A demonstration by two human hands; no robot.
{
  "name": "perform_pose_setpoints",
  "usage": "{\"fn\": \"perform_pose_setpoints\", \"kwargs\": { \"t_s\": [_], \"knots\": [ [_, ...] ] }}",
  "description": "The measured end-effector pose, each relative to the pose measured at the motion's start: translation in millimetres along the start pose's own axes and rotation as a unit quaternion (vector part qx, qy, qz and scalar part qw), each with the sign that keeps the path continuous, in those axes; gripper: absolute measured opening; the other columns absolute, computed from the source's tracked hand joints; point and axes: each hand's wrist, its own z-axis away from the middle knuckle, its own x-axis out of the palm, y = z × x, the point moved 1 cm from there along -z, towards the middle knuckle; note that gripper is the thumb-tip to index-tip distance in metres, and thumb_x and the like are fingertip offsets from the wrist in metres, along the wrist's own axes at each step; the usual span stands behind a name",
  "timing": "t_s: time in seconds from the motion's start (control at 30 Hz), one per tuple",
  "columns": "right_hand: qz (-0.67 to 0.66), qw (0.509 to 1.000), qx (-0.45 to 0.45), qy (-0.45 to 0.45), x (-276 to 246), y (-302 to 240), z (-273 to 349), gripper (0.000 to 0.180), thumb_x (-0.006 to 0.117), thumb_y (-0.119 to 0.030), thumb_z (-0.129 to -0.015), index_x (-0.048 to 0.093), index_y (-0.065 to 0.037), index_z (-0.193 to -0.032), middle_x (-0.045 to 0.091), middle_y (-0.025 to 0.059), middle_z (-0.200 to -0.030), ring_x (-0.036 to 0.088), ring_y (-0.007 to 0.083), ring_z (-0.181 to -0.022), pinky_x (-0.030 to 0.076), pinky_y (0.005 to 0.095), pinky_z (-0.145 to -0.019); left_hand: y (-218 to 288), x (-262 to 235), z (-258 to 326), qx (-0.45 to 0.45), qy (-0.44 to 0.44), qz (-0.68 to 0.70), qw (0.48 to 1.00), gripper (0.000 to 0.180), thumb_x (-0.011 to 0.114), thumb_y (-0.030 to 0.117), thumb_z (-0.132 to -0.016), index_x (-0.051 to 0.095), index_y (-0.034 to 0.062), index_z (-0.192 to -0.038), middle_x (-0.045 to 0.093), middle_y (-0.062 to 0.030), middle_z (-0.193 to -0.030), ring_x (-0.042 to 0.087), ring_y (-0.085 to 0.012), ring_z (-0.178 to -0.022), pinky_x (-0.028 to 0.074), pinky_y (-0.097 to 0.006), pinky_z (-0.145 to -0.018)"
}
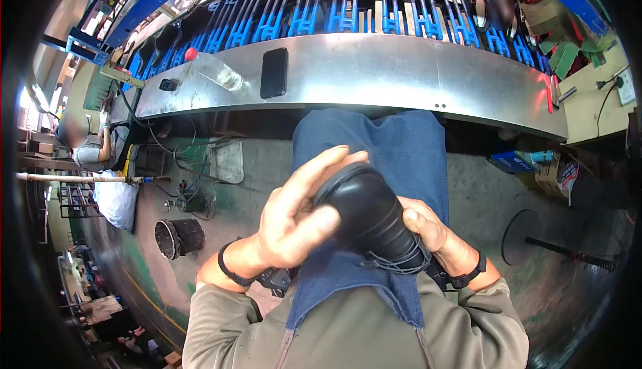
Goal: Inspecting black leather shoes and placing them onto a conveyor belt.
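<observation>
A black shoe (364, 205), its toe pointing up and left, is held above my lap. Thin dark cord or laces (401, 257) loop loosely around its near end. Against the toe lies my left hand (301, 212), its fingers reaching along the shoe's left and far side and its thumb, slightly blurred, over the toe. My right hand (428, 225) grips the other side, thumb bent near the laces and the remaining fingers partly hidden behind the shoe. A dark blue apron (328, 142) covers my lap beneath it.
Ahead runs a steel counter (374, 68) bearing a black phone (274, 73) and a clear bottle (214, 69) with a red cap. Blue racks (344, 5) line its far side. A black bucket (179, 238) stands left. Another person (90, 150) sits far left.
</observation>
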Motion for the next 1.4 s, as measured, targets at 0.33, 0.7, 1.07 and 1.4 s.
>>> {"fn": "perform_pose_setpoints", "kwargs": {
  "t_s": [0.33, 0.7, 1.07, 1.4],
  "knots": [
    [-0.04, 0.999, 0.016, 0.021, 1.9, 3.0, 7.1, 0.068, 0.044, -0.047, -0.102, 0.049, 0.009, -0.14, 0.065, 0.015, -0.125, 0.061, 0.0186, -0.112, 0.046, 0.0298, -0.098, -18.5, 1.4, 13.5, 0.119, 0.034, -0.249, 0.961, 0.073, 0.079, -0.004, -0.08, 0.042, -0.0153, -0.142, 0.061, -0.0277, -0.13, 0.063, -0.0294, -0.119, 0.048, -0.037, -0.104],
    [-0.096, 0.993, 0.036, 0.058, -15.2, 15.5, 19.6, 0.071, 0.042, -0.052, -0.104, 0.048, 0.008, -0.141, 0.063, 0.0183, -0.131, 0.062, 0.0225, -0.117, 0.049, 0.0337, -0.1, -42.1, 16.5, 1.9, 0.095, 0.103, -0.308, 0.941, 0.073, 0.078, 0.015, -0.088, 0.04, -0.0153, -0.143, 0.064, -0.0257, -0.125, 0.065, -0.0266, -0.115, 0.05, -0.035, -0.099],
    [-0.446, 0.886, 0.007, 0.126, -22.7, 11.1, 14.1, 0.062, 0.04, -0.05, -0.105, 0.049, 0.0, -0.141, 0.061, 0.0217, -0.133, 0.068, 0.0338, -0.11, 0.058, 0.0511, -0.093, -44.9, 14.8, -42.5, 0.158, -0.035, -0.275, 0.948, 0.075, 0.076, 0.026, -0.09, 0.04, -0.0113, -0.144, 0.059, -0.031, -0.132, 0.07, -0.0408, -0.103, 0.058, -0.039, -0.086],
    [-0.419, 0.878, 0.029, 0.231, 7.6, -29.1, -4.6, 0.049, 0.041, -0.039, -0.106, 0.054, 0.004, -0.125, 0.068, 0.0268, -0.096, 0.071, 0.0387, -0.07, 0.063, 0.047, -0.058, -35.8, 16.2, -46.9, 0.19, -0.062, -0.404, 0.893, 0.068, 0.069, 0.01, -0.091, 0.036, -0.0156, -0.144, 0.067, -0.024, -0.082, 0.067, -0.0361, -0.063, 0.054, -0.042, -0.059]
  ]
}}
